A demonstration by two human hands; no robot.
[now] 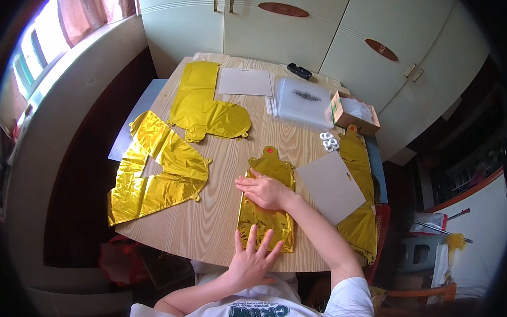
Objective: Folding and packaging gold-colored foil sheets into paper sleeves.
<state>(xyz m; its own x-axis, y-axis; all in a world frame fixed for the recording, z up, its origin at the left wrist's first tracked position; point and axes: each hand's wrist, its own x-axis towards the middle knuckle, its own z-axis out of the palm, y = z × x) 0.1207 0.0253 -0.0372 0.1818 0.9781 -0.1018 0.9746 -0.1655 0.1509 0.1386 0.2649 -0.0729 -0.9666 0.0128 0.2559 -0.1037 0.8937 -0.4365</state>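
Two hands: both lie flat and spread on one gold foil balloon [266,205], gripping nothing.
Left hand [253,253]: fingers fanned wide, palm down on the balloon's near end at the table edge.
Right hand [264,190]: laid open across the balloon's middle, fingers pointing left, pressing the foil to the wooden table [222,215].
Step in hand: by the look of it, smoothing the deflated balloon flat; its red-dotted neck points away from the person.
Next move calls for: as I judge it, an even sweep of the palms along the foil, with light pressure so it does not crease or slide off the near edge.
Beside it, right: a grey card [331,186] lying partly over a second gold balloon [360,210].
Farther left: a large angular gold balloon [153,173], and beyond it a boot-shaped gold balloon [206,104].
Far end: white rings [329,141], a small cardboard box [352,112], clear plastic bags [304,101], a white sheet [245,81].
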